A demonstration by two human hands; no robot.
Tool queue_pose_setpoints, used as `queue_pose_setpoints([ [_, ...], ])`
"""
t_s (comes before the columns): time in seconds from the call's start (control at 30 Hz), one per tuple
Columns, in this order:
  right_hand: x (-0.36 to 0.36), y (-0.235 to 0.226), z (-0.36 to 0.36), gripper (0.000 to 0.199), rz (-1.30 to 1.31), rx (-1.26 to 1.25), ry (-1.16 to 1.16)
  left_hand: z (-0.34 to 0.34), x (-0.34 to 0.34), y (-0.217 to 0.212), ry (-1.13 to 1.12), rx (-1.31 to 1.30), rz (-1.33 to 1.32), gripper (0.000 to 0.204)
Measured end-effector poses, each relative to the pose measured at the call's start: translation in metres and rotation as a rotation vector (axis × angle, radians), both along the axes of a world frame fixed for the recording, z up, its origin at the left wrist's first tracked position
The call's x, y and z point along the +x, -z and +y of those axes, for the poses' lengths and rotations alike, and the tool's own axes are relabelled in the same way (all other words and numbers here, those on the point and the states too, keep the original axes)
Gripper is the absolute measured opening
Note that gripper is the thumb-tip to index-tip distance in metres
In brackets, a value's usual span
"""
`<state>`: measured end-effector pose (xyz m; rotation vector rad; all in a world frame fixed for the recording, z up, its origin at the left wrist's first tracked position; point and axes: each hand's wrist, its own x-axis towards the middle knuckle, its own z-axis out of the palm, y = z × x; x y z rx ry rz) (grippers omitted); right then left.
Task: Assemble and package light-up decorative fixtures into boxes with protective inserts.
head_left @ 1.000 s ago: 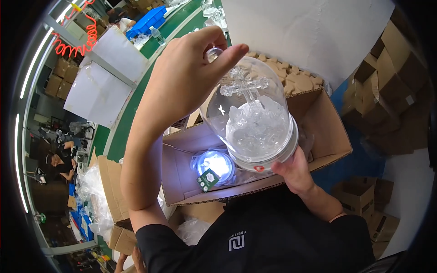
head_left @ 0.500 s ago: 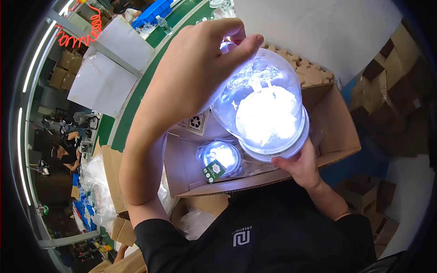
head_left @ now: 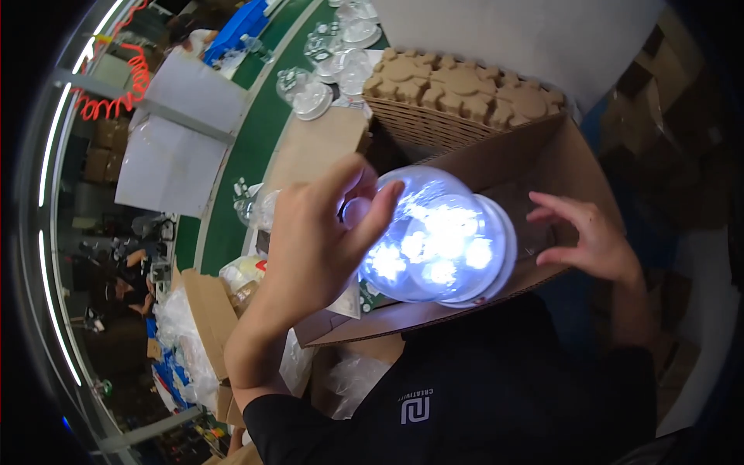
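Your left hand [head_left: 322, 232] is clamped around the knob end of the clear glass dome [head_left: 434, 232], fingers wrapped over its top, and the dome now lies tipped on its side over the open cardboard box [head_left: 535, 155], where a second ago it stood more upright with both hands on it. Its lights, dark a second ago, now glow a bright blue-white. Your right hand [head_left: 585, 232] has come off the base and hangs just beside it, fingers spread and holding nothing. So the lamp evidently works, though the glare hides whatever is inside. More domes [head_left: 318, 89] wait on the green belt [head_left: 236, 178].
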<state>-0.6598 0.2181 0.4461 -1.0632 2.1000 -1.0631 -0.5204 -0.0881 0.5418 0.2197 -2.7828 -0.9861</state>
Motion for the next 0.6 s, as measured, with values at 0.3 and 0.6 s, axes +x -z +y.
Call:
queue_pose_setpoints([
  [0.3, -0.063, 0.015, -0.049, 0.061, 0.215, 0.299, -0.287, 0.012, -0.006, 0.097, 0.063, -0.319, -0.059, 0.029],
  [0.6, -0.100, 0.122, -0.141, 0.040, 0.253, 0.709, -0.910, 0.032, -0.029, 0.189, 0.159, -0.408, -0.217, 0.029],
])
